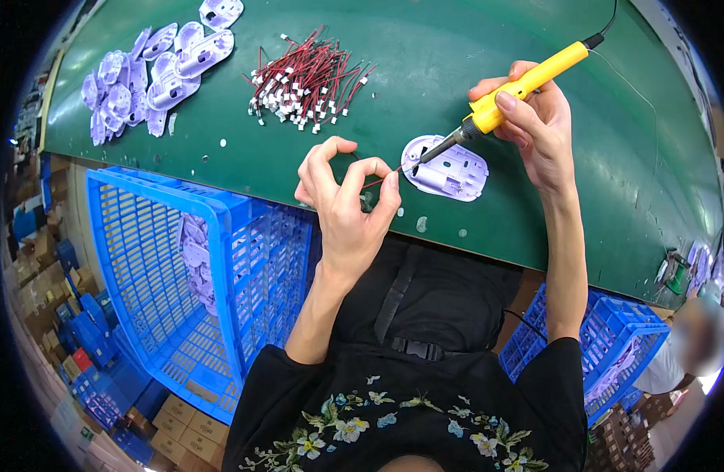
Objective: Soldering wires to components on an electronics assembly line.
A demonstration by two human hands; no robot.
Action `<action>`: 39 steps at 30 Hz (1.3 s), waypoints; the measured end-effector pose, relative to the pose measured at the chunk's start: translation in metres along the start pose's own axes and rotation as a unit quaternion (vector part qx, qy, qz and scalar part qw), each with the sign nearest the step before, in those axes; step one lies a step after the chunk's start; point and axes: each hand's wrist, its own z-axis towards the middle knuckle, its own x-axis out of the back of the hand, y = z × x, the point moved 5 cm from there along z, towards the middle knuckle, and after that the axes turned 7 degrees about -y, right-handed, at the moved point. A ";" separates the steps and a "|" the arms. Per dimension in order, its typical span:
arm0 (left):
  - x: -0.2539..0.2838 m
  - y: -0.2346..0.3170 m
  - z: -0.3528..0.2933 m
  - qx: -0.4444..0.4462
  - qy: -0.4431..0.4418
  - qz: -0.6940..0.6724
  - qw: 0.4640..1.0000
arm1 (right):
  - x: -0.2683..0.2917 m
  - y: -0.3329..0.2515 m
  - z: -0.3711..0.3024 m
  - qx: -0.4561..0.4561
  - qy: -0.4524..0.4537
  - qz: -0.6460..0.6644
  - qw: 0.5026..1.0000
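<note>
My right hand [535, 118] grips a yellow soldering iron [535, 82] by its handle, the metal tip slanting down to the left. That tip meets the left end of a pale lilac plastic shell [456, 169] lying on the green table. Between thumb and forefinger, my left hand [346, 189] pinches a thin red wire [373, 183] whose end reaches the shell beside the tip. Whether the tip touches the wire is too small to tell.
A pile of red-and-black wires with white connectors [303, 82] lies on the table [425, 47]. Lilac shells [126, 86] are heaped at the far left. A blue crate [228, 228] stands at left, another crate [613, 330] at right. A wire spool [673, 271] sits near the right edge.
</note>
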 end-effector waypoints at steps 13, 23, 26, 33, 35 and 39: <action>-0.001 -0.001 0.000 -0.006 -0.004 -0.012 1.000 | -0.003 -0.001 -0.002 0.015 -0.006 -0.030 0.999; -0.001 -0.001 0.000 -0.016 0.030 -0.026 0.999 | -0.016 -0.009 -0.009 0.056 -0.014 -0.024 0.998; -0.001 0.000 0.001 0.001 0.010 -0.020 1.000 | -0.016 -0.011 -0.010 0.064 -0.013 -0.027 0.998; 0.000 -0.002 0.001 -0.001 0.027 -0.021 0.999 | -0.025 -0.013 -0.015 0.094 -0.018 -0.040 0.995; -0.001 -0.002 0.001 0.001 0.028 -0.021 0.999 | -0.027 -0.017 -0.019 0.110 -0.015 -0.060 0.992; 0.001 -0.002 0.001 -0.005 0.029 -0.028 0.999 | -0.028 -0.019 -0.020 0.113 -0.014 -0.070 0.991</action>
